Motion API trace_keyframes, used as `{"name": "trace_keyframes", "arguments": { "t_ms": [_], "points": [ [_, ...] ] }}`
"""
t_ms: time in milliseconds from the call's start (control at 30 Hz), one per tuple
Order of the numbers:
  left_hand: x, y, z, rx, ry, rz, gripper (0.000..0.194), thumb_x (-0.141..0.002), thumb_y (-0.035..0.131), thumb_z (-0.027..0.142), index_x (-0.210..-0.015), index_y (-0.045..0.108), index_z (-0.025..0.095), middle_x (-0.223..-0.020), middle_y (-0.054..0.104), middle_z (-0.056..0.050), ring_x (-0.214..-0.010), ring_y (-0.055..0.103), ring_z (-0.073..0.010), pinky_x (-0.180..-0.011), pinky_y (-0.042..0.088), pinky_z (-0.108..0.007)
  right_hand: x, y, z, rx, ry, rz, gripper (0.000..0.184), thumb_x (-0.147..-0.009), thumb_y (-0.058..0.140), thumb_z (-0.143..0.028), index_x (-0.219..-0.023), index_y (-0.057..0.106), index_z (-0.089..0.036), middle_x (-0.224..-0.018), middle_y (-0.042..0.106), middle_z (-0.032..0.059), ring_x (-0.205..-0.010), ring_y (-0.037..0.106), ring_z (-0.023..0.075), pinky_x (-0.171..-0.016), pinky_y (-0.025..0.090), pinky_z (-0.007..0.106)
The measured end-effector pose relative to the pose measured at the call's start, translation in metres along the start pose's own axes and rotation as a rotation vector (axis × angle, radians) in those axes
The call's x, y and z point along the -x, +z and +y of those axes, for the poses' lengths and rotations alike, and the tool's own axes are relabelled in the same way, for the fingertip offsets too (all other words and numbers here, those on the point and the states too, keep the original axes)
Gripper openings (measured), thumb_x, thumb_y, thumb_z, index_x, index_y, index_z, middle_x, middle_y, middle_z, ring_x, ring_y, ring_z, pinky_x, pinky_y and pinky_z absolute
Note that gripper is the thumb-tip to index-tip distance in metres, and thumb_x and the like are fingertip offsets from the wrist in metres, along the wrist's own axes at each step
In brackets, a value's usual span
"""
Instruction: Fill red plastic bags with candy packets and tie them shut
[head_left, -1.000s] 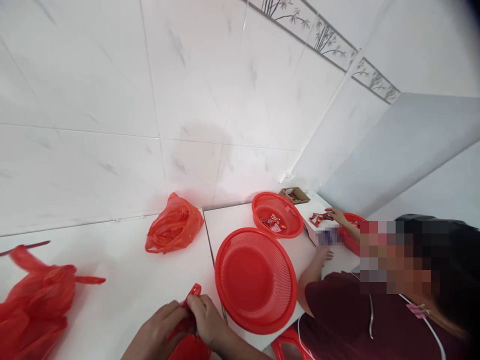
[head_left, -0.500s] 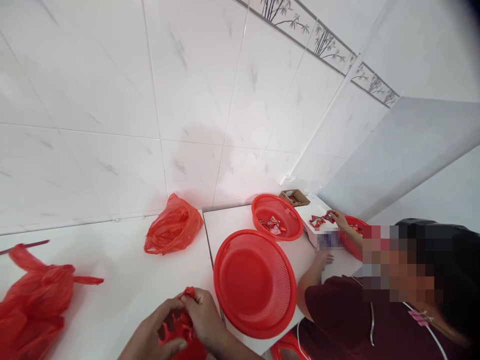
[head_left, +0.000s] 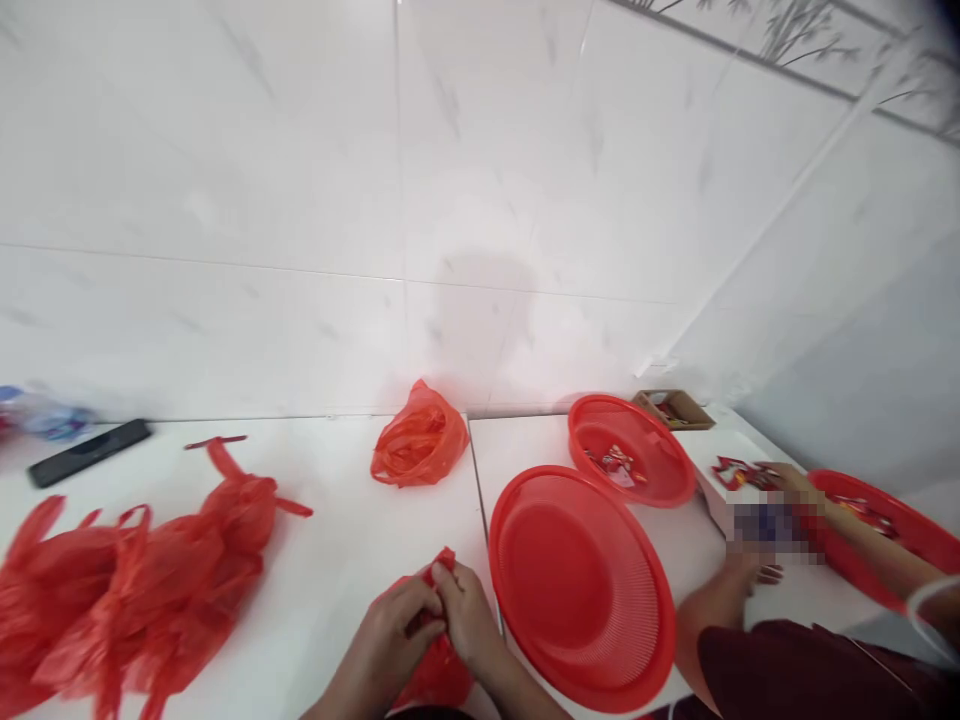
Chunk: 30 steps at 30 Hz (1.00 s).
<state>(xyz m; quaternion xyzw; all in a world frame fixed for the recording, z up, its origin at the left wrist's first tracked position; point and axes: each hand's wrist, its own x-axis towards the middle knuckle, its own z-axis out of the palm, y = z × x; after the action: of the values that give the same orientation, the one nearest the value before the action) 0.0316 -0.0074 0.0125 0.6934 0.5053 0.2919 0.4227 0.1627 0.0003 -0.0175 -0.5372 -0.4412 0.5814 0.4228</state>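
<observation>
Both my hands meet at the gathered top of a red plastic bag [head_left: 437, 680] near the front of the white table. My left hand [head_left: 394, 635] has its fingers curled round the bag's neck. Pinched close beside it, my right hand [head_left: 472, 615] grips the same neck, and a small tip of red plastic pokes out above the fingers. The lower part of the bag hangs under my hands, and its contents are hidden. Just to the right stands a large red basket [head_left: 555, 570] with nothing in it.
Knotted red bags [head_left: 165, 590] lie at left, near a phone [head_left: 90, 453] and a thin red stick [head_left: 215, 441]. A loose red bag [head_left: 420, 440] sits by the wall. At right are a basket with small packets [head_left: 619, 465], a cardboard box [head_left: 673, 410] and a co-worker's arms [head_left: 720, 600].
My view has swung left, bringing the phone and more knotted bags into sight. My hands have closed tighter together on the bag's neck, where my left fingers were spread before.
</observation>
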Motion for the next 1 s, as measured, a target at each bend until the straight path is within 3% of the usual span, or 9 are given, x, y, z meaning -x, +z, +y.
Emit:
{"name": "trace_keyframes", "arguments": {
  "t_ms": [133, 233, 333, 400, 467, 567, 667, 833, 1000],
  "points": [
    [-0.008, -0.001, -0.02, 0.105, -0.235, 0.14, 0.011, -0.073, 0.052, 0.02, -0.08, 0.06, 0.02, -0.066, 0.058, 0.003, -0.064, 0.054, -0.0145, -0.063, 0.042, -0.025, 0.008, -0.021, -0.007, 0.032, 0.039, -0.211, 0.052, -0.088, 0.042, -0.062, -0.105, 0.065, -0.018, -0.062, 0.058, -0.0009, -0.048, 0.048, 0.0132, -0.049, 0.039, 0.027],
    [-0.011, -0.008, -0.028, 0.178, -0.327, 0.133, 0.029, -0.074, 0.051, 0.023, -0.099, 0.065, 0.018, -0.072, 0.063, 0.002, -0.07, 0.058, -0.0162, -0.068, 0.045, -0.027, 0.017, -0.034, -0.02, 0.166, -0.05, -0.324, 0.05, -0.094, 0.033, -0.055, -0.107, 0.07, -0.024, -0.09, 0.067, 0.005, -0.083, 0.06, 0.0184, -0.081, 0.047, 0.033],
    [-0.011, -0.009, -0.025, 0.164, -0.316, 0.086, 0.026, -0.078, 0.048, 0.025, -0.087, 0.071, 0.018, -0.082, 0.068, -0.002, -0.079, 0.06, -0.0174, -0.075, 0.044, -0.028, 0.017, -0.035, -0.021, 0.231, -0.073, -0.355, 0.039, -0.094, 0.036, -0.041, -0.099, 0.072, -0.025, -0.11, 0.065, 0.0047, -0.106, 0.057, 0.0204, -0.095, 0.042, 0.034],
    [-0.01, -0.007, -0.021, 0.115, -0.306, 0.086, 0.023, -0.077, 0.047, 0.024, -0.075, 0.069, 0.018, -0.078, 0.067, -0.001, -0.076, 0.059, -0.0169, -0.072, 0.043, -0.027, 0.012, -0.031, -0.015, 0.256, -0.083, -0.313, 0.029, -0.084, 0.047, -0.028, -0.104, 0.067, -0.024, -0.104, 0.066, 0.0041, -0.099, 0.06, 0.0199, -0.089, 0.046, 0.032],
    [-0.008, -0.006, -0.018, 0.078, -0.315, 0.087, 0.019, -0.074, 0.049, 0.023, -0.067, 0.066, 0.018, -0.071, 0.064, 0.001, -0.07, 0.056, -0.0154, -0.065, 0.04, -0.026, 0.006, -0.028, -0.008, 0.345, -0.075, -0.18, 0.039, -0.075, 0.051, -0.02, -0.113, 0.06, -0.022, -0.095, 0.066, 0.0029, -0.088, 0.062, 0.0192, -0.081, 0.047, 0.03],
    [-0.007, -0.004, -0.016, 0.094, -0.314, 0.048, 0.015, -0.071, 0.051, 0.022, -0.063, 0.063, 0.018, -0.063, 0.058, 0.003, -0.063, 0.05, -0.0129, -0.059, 0.035, -0.024, 0.0, -0.028, -0.005, 0.544, -0.007, -0.024, 0.035, -0.076, 0.05, -0.025, -0.109, 0.06, -0.024, -0.082, 0.067, 0.0007, -0.076, 0.061, 0.0192, -0.068, 0.046, 0.029],
    [-0.006, -0.004, -0.017, 0.134, -0.296, 0.042, 0.013, -0.07, 0.052, 0.02, -0.061, 0.061, 0.017, -0.059, 0.054, 0.004, -0.06, 0.046, -0.0116, -0.057, 0.032, -0.023, -0.002, -0.028, -0.009, 0.538, 0.043, -0.086, 0.026, -0.079, 0.045, -0.027, -0.096, 0.066, -0.026, -0.08, 0.069, -0.0006, -0.07, 0.061, 0.0186, -0.063, 0.045, 0.029],
    [-0.003, -0.008, -0.026, 0.179, -0.33, 0.088, 0.011, -0.07, 0.054, 0.02, -0.077, 0.063, 0.018, -0.062, 0.052, 0.006, -0.06, 0.045, -0.0116, -0.059, 0.034, -0.023, -0.004, -0.028, -0.011, 0.047, 0.076, -0.26, 0.034, -0.074, 0.054, -0.027, -0.104, 0.068, -0.022, -0.11, 0.07, 0.0046, -0.105, 0.062, 0.0223, -0.092, 0.047, 0.033],
    [0.011, -0.028, -0.054, -0.014, -0.381, 0.11, 0.014, -0.072, 0.054, 0.02, -0.085, 0.061, 0.02, -0.06, 0.045, 0.008, -0.06, 0.044, -0.0123, -0.057, 0.032, -0.023, -0.017, -0.051, -0.003, 0.173, 0.134, 0.128, 0.033, -0.073, 0.057, -0.04, -0.094, 0.07, -0.018, -0.101, 0.072, 0.0081, -0.099, 0.064, 0.0254, -0.087, 0.049, 0.035]
  ]
}}
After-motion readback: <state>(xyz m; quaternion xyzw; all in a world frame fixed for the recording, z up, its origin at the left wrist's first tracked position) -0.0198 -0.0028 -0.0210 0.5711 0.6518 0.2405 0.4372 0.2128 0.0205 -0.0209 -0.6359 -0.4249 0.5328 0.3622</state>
